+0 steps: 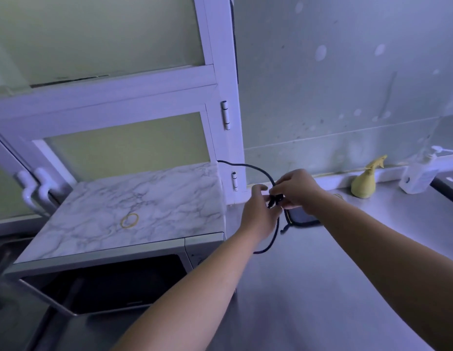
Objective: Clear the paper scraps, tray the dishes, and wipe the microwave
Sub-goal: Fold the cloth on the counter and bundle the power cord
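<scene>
The microwave [149,254] stands at the left, its top covered in a marble-patterned sheet and its dark door facing me. A black power cord [248,166] runs from behind it to the right. My left hand [258,211] and my right hand [296,191] meet just right of the microwave, both gripping the cord's bunched part and plug. A loop of cord [271,244] hangs below the hands onto the steel counter [321,287]. No paper scraps or dishes are in sight.
A yellow rubber band [130,220] lies on the microwave top. A dark pad [300,216] sits on the counter under my hands. A yellow spray bottle [367,181] and a clear pump bottle [417,176] stand at the back right by the wall.
</scene>
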{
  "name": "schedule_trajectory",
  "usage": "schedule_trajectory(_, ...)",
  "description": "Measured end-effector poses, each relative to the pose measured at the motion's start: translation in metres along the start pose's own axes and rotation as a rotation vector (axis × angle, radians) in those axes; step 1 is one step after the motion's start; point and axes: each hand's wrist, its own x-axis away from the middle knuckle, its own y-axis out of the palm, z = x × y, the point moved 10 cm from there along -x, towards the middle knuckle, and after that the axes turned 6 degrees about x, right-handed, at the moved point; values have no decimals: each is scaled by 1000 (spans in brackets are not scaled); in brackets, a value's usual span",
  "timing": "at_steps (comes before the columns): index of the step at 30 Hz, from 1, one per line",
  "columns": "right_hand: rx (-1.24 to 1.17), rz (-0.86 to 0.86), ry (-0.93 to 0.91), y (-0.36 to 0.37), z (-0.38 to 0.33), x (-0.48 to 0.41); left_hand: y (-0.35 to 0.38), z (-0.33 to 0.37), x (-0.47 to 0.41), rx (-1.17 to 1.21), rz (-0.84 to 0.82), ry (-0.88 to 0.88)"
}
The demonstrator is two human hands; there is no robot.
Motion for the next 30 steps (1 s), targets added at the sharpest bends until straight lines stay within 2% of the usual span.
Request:
schedule_trajectory(3,40,166,-41,-17,0,-5,-13,-4,0,107,211,-95)
schedule_trajectory(5,16,220,-71,-22,4,-7,-9,-33,8,339,268,-325)
schedule_trajectory(7,-33,245,-99,-23,12,-8,26,-62,28,653,88,-695)
schedule_trajectory(8,-51,260,-118,-22,15,-7,43,-67,36,779,-14,-818)
schedule_trajectory(9,-71,272,-141,-21,19,-5,53,-67,38,882,-82,-862)
schedule_trajectory(12,-151,261,-209,-8,31,7,53,-56,14,1069,-160,-766)
schedule_trajectory(14,-164,249,-261,5,37,15,48,-45,-2,1117,-153,-728)
schedule_trajectory(19,-340,257,-256,31,47,22,25,-48,-22,963,-5,-612)
schedule_trajectory(24,-447,96,-136,43,55,15,11,-60,-28,764,97,-541)
schedule_trajectory(27,-361,97,-15,27,52,-4,5,-55,-31,631,122,-487)
schedule_trajectory(30,-286,-206,130,47,37,-26,-5,-49,-33,486,117,-433)
